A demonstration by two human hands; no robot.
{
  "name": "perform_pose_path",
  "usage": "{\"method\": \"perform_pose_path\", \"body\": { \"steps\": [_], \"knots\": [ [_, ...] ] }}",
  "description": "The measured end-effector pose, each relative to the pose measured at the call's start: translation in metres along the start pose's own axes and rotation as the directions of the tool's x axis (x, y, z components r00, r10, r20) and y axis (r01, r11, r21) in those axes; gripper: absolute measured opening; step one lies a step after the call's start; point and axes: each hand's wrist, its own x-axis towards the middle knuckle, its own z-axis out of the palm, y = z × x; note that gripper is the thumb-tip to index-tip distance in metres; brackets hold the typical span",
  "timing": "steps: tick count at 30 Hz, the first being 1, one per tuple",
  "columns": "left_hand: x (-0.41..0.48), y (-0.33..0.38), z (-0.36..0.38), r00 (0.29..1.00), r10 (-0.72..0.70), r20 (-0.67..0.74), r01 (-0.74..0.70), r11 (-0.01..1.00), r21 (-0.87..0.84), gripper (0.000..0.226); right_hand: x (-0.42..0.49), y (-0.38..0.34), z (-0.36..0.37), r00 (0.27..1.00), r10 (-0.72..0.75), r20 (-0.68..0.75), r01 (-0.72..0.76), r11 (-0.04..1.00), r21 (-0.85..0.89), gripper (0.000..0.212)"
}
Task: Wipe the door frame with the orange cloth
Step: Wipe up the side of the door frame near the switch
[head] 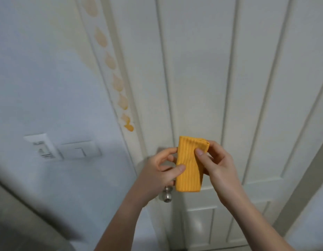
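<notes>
Centrally, a folded orange cloth [189,167] is held upright in front of the white panelled door [198,69], between both hands. It is folded into a narrow ribbed rectangle, with the long side vertical.

The left grip [158,172] is closed on the cloth's left edge: the thumb is laid across the front face at mid height, and the fingers are curled behind. The right grip [217,167] is closed on the upper right corner: the thumb is pressed on the front face, and the fingers are wrapped behind the fold. Both forearms are raised from the lower edge of the view.

The cloth is located just above the metal door knob [167,195], which is partly covered by the left grip. It is positioned below and to the right of the door frame [129,91] and is not laid against it.

A row of orange stains [129,127] is seen along the frame, faint at the top and strongest at the lowest mark, near the cloth's top edge.

On the white wall [48,69] to the left of the frame, a light switch [79,151] is mounted, with a second plate [41,147] just beside it. The lower left corner is blurred.
</notes>
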Motion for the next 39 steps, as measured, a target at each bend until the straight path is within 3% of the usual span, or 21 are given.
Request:
{"method": "perform_pose_path", "body": {
  "steps": [4, 7, 10, 13, 17, 22, 25, 29, 32, 36, 39],
  "knots": [
    [-0.011, 0.007, -0.056, 0.964, 0.129, -0.233, -0.125, 0.992, 0.034, 0.036, 0.015, 0.006, 0.052, 0.985, -0.157, 0.074, 0.164, 0.982, -0.095, 0.011],
    [-0.014, 0.014, -0.102, 0.841, 0.275, -0.467, -0.212, 0.96, 0.183, 0.027, 0.032, 0.011, 0.087, 0.967, -0.208, 0.144, 0.231, 0.959, -0.162, 0.013],
    [-0.011, 0.027, -0.129, 0.695, 0.436, -0.572, -0.254, 0.893, 0.373, 0.021, 0.049, 0.023, 0.113, 0.953, -0.268, 0.145, 0.294, 0.933, -0.208, 0.014],
    [-0.002, 0.043, -0.149, 0.537, 0.617, -0.576, -0.268, 0.771, 0.577, 0.021, 0.065, 0.043, 0.137, 0.939, -0.315, 0.137, 0.341, 0.908, -0.245, 0.016],
    [0.023, 0.063, -0.172, 0.38, 0.777, -0.502, -0.204, 0.6, 0.774, 0.02, 0.074, 0.064, 0.159, 0.928, -0.365, 0.074, 0.37, 0.885, -0.284, 0.019],
    [0.063, 0.085, -0.199, 0.102, 0.944, -0.314, -0.095, 0.323, 0.942, 0.029, 0.078, 0.079, 0.182, 0.839, -0.513, -0.181, 0.44, 0.835, -0.329, 0.037],
    [0.079, 0.092, -0.212, 0.071, 0.984, -0.166, -0.105, 0.172, 0.979, 0.045, 0.078, 0.089, 0.189, 0.737, -0.634, -0.235, 0.519, 0.753, -0.405, 0.029],
    [0.092, 0.087, -0.221, 0.058, 0.996, -0.068, -0.062, 0.072, 0.995, 0.052, 0.078, 0.101, 0.202, 0.665, -0.715, -0.216, 0.604, 0.685, -0.408, 0.03],
    [0.097, 0.085, -0.224, 0.039, 0.998, -0.056, -0.047, 0.058, 0.997, 0.053, 0.081, 0.107, 0.208, 0.646, -0.704, -0.296, 0.592, 0.706, -0.388, 0.036],
    [0.099, 0.083, -0.227, 0.039, 0.998, -0.054, -0.043, 0.056, 0.998, 0.053, 0.083, 0.121, 0.214, 0.589, -0.747, -0.308, 0.611, 0.661, -0.435, 0.026],
    [0.099, 0.083, -0.228, 0.059, 0.996, -0.066, -0.055, 0.069, 0.996, 0.054, 0.078, 0.129, 0.224, 0.629, -0.716, -0.304, 0.612, 0.697, -0.375, 0.038]
  ]
}}
